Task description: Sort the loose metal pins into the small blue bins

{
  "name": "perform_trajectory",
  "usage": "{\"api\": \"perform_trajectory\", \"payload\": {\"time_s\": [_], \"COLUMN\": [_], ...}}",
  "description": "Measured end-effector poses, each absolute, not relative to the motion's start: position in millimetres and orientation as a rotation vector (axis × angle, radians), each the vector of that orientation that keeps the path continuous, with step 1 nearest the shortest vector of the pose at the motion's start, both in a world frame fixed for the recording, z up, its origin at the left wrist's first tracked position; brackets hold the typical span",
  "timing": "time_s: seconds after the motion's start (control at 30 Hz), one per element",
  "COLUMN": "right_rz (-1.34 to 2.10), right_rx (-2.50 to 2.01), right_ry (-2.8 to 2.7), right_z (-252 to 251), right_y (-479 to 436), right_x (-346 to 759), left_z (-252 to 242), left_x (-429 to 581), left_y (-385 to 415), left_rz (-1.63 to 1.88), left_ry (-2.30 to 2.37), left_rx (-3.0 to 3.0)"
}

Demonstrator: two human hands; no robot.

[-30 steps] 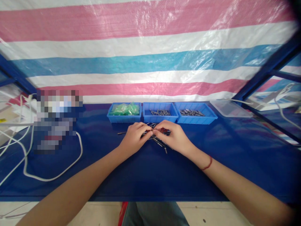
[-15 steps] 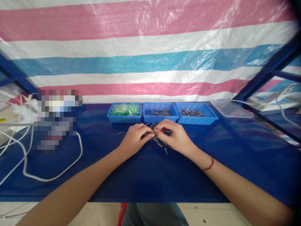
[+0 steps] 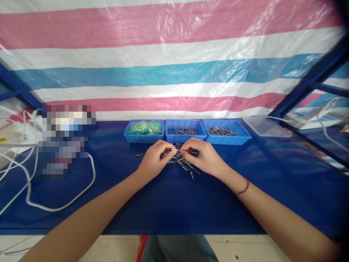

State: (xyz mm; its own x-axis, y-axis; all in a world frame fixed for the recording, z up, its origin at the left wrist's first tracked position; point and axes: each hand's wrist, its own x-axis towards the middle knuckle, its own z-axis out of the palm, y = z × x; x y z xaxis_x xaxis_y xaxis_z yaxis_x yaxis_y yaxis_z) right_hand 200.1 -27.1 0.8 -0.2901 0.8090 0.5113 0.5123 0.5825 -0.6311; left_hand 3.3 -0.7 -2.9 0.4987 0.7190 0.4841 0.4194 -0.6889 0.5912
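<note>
My left hand (image 3: 153, 159) and my right hand (image 3: 205, 155) meet at the middle of the blue table, fingertips a little apart. Between them a thin metal blind rivet (image 3: 177, 150) lies crosswise, one end pinched by the thumb and forefinger of each hand. Fingers cover both of its ends. Just under my hands spreads a loose pile of blind rivets (image 3: 183, 163), partly hidden by my fingers. Behind it, the middle blue bin (image 3: 185, 138) and the right blue bin (image 3: 231, 139) hold more such metal pieces.
Green plastic bags (image 3: 145, 127) fill the left blue bin (image 3: 144, 139). A clear plastic lid (image 3: 267, 127) lies at the back right. White cables (image 3: 51, 209) loop over the table's left side, near a blurred-out area. Striped sheeting (image 3: 169, 76) hangs behind the table.
My fingertips have drawn slightly apart, so the rivet's thin shaft now shows between them. More of the pile is visible below. The bins stay put.
</note>
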Motion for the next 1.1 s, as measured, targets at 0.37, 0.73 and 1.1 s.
{"api": "perform_trajectory", "payload": {"time_s": [0.37, 0.73, 1.1], "right_rz": [-0.328, -0.525, -0.236], "right_rx": [-1.499, -1.926, -1.487], "right_ry": [-1.818, -1.6, -1.988], "right_z": [17, 4, 8], "right_y": [-5, 5, -5], "right_x": [277, 319, 261], "left_z": [-2, -5, -4], "left_x": [1, 0, 0], "left_y": [-5, -5, -5], "left_rz": [0.698, 0.552, 0.55], "left_ry": [0.901, 0.89, 1.009], "left_rx": [2.678, 2.823, 2.844]}}
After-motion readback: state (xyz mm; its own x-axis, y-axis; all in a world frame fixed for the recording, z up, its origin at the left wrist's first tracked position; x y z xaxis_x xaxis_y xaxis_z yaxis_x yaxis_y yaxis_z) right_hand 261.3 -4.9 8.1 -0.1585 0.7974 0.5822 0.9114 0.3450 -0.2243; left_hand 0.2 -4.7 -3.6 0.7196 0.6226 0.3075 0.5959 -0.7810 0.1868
